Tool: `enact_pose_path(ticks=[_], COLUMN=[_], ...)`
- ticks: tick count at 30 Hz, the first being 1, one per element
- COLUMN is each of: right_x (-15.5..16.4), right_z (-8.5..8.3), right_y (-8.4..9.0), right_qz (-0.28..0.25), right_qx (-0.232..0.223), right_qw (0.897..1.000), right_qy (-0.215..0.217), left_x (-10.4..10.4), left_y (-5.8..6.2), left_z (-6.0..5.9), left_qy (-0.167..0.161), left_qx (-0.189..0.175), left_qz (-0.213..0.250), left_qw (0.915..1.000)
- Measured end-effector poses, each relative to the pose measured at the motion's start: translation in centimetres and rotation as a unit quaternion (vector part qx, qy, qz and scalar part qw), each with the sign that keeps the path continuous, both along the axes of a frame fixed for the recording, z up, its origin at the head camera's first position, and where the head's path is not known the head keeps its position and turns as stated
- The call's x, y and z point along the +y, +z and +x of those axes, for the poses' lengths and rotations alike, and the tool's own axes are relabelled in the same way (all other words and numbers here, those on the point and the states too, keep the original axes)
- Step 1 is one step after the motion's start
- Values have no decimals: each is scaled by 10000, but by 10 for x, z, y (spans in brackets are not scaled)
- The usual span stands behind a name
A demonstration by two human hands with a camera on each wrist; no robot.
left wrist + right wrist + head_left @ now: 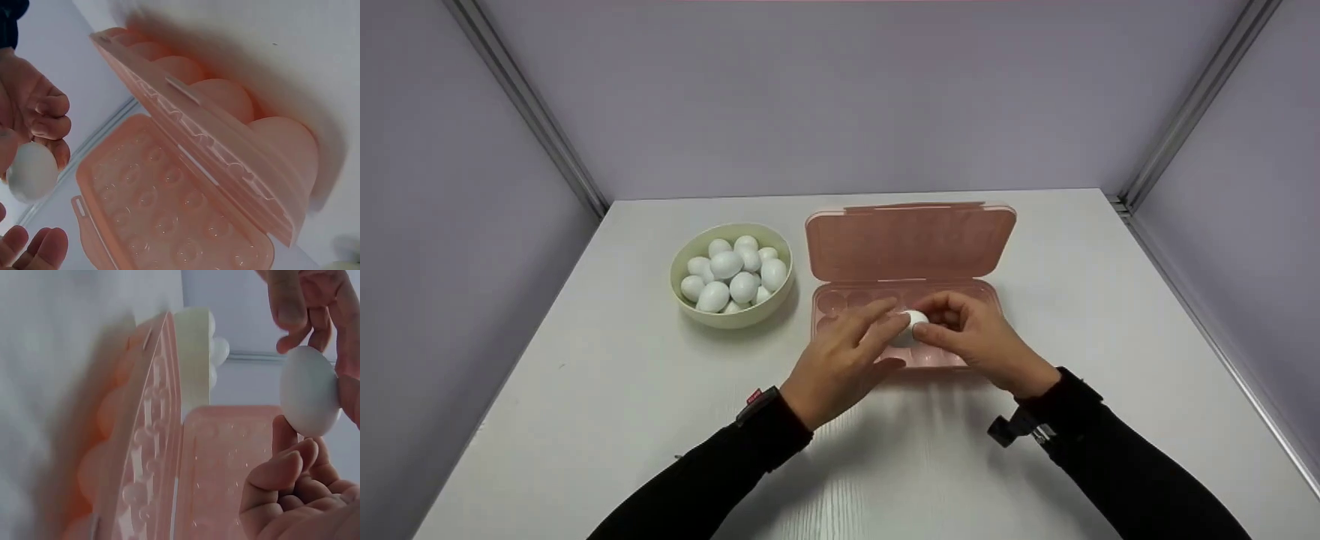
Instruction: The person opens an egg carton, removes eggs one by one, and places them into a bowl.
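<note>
My right hand [986, 341] pinches a white egg [916, 318] between thumb and fingers, above the pink egg box [819, 315]. Close on the egg's left side is my left hand [836, 364], its fingers extended and an index fingertip at the shell. In the right wrist view the egg [309, 391] is lifted clear of the box, with fingers of both hands around it. The box's lid [911, 244] stands raised at the back. Round cups show in its base, partly hidden by the hands.
A pale green bowl [727, 321] heaped with white eggs [726, 265] stands left of the box on the white table [585, 360]. Grey-white panels [840, 97] enclose the table at the back and both sides.
</note>
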State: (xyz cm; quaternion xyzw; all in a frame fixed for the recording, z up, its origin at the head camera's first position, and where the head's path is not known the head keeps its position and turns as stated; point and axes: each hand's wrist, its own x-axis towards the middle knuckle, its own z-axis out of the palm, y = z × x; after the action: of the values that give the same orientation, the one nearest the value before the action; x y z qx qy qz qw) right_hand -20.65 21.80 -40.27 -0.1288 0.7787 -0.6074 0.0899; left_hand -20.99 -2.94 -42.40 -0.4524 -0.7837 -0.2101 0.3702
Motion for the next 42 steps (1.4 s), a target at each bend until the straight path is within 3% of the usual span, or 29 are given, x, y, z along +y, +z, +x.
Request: enact_pose_path(ticks=[9,16,21,25,29,33,38,42], right_x=[-14,-12,-1,19,43,64,82,89], right_z=[12,12,13,12,12,10,7,8], right_y=[-5,-8,-10,-11,-10,-8,-9,-11], right_qz=[-199,-106,168,428,587,721,937,1030], right_qx=[-276,-303,20,63,36,163,332,372], right_qw=[9992,9989,9992,9991,9976,9948,9894,9865], right_qy=[204,347,368,50,-357,-705,-1058,-1215], left_x=[3,0,-22,-55,-95,-127,-146,-145], left_y=[1,1,4,10,16,20,19,19], left_z=[8,6,-6,-26,-52,-78,-104,-116], left_qy=[-226,-369,-65,405,1067,1762,2468,2785], left_qx=[6,-304,-411,-767,-1360,-2175,-3217,-3626], left_qz=[67,191,279,661,1109,1297,1022,507], left_qw=[9997,9987,9987,9940,9787,9512,9084,8879])
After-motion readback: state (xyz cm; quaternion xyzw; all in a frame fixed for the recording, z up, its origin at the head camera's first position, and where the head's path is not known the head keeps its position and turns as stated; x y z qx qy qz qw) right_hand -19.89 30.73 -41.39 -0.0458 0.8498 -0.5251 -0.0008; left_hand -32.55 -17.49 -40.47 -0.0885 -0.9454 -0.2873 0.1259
